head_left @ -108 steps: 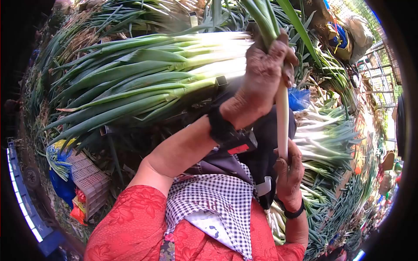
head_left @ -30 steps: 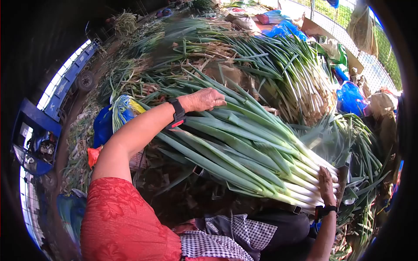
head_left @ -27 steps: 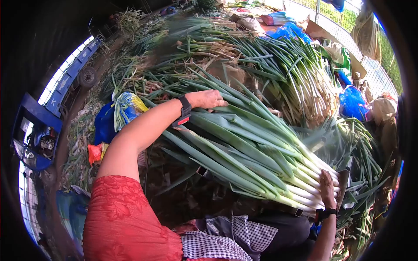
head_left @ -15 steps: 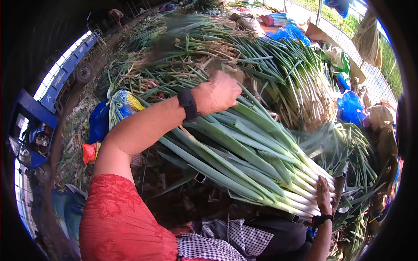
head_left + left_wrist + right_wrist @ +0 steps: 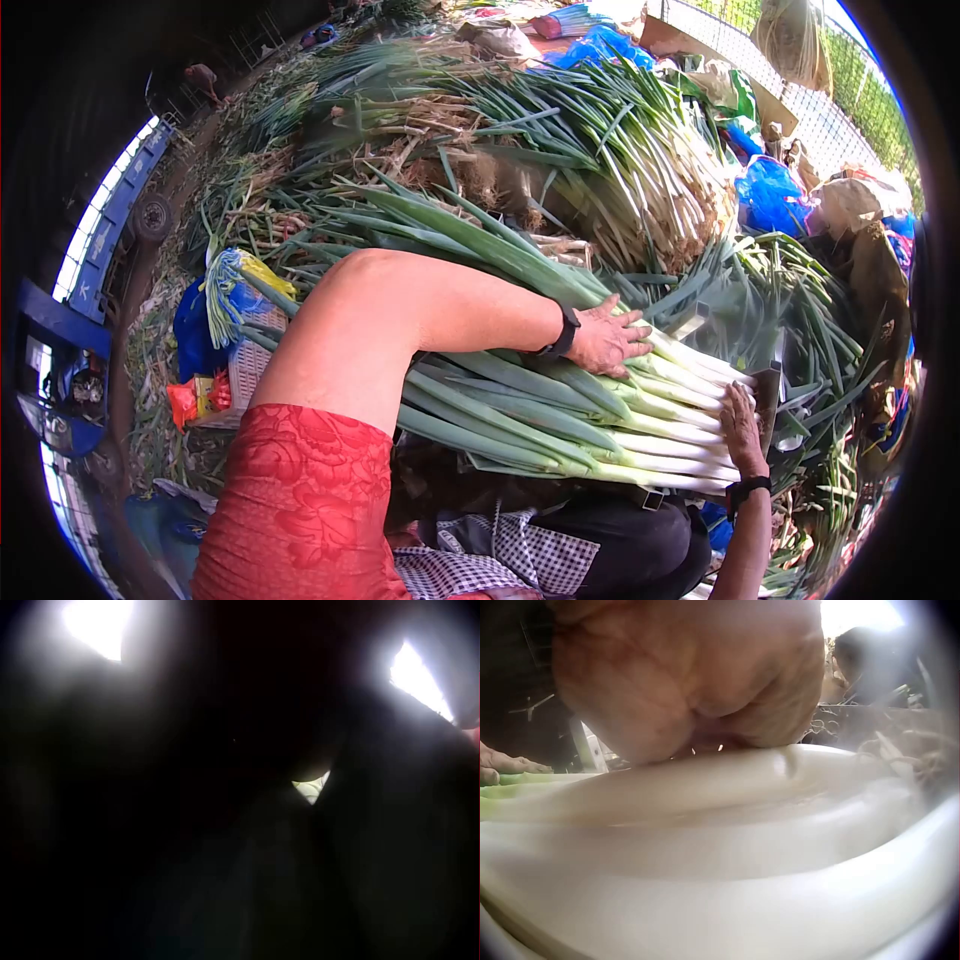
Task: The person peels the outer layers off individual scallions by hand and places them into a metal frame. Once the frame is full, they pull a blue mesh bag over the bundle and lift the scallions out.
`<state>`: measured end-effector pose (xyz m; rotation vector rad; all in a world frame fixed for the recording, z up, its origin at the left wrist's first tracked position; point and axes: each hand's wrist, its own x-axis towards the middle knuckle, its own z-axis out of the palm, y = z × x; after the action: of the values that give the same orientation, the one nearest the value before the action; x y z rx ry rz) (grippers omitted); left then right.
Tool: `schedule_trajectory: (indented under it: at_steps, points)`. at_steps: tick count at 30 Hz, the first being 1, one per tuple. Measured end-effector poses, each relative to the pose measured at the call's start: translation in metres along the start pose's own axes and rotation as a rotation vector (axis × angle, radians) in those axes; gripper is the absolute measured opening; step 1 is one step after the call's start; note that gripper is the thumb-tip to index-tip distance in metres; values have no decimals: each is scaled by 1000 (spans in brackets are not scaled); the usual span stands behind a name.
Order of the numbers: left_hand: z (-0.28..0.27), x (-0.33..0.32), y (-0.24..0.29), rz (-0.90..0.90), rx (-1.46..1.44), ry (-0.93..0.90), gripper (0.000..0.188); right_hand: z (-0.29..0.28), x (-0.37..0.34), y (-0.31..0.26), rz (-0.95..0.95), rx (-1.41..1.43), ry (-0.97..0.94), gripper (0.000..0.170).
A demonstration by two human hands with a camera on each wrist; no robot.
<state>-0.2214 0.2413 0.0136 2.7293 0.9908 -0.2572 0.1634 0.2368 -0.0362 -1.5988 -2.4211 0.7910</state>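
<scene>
Scallions: deep green leaves, pale yellow-green mid-stalk, glossy white lower ends. Sleeve: red, tone-on-tone leaf pattern. Apron: small dark-and-white check. Trousers: black. Both wristbands: black. Truck: blue. Crate: pale pinkish grey. Plastic bag: bright blue.

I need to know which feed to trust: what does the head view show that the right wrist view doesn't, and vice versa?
Head only: the red sleeve, checked cloth and blue vehicle.

Right wrist only: a close view of the underside of the right hand, with slits of light beneath it.

Both: the right hand on the white stalks, and the left hand, just its fingers at the wrist view's left edge.
</scene>
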Motion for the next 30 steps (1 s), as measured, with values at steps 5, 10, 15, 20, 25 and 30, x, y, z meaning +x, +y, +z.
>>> schedule_trajectory:
  at_steps: [5, 10, 15, 20, 25, 30]
  points:
    - [19, 5, 4, 106, 73, 130, 62, -1, -7, 22, 33, 31, 5, 47]
    - [27, 5, -1, 141, 78, 200, 62, -4, -11, 13, 21, -16, -25, 47]
    - [7, 8, -11, 139, -6, 14, 61, -5, -3, 14, -22, -2, -11, 49]
    - [-19, 14, -4, 106, -44, -189, 63, -9, -38, 13, 2, 680, 157, 46]
    - [-86, 10, 45, 39, -124, -226, 50, -29, -163, 12, 252, 1108, 481, 39]
    - [-119, -37, 175, 439, -512, -55, 41, 63, -319, 108, 597, 1101, 741, 28]
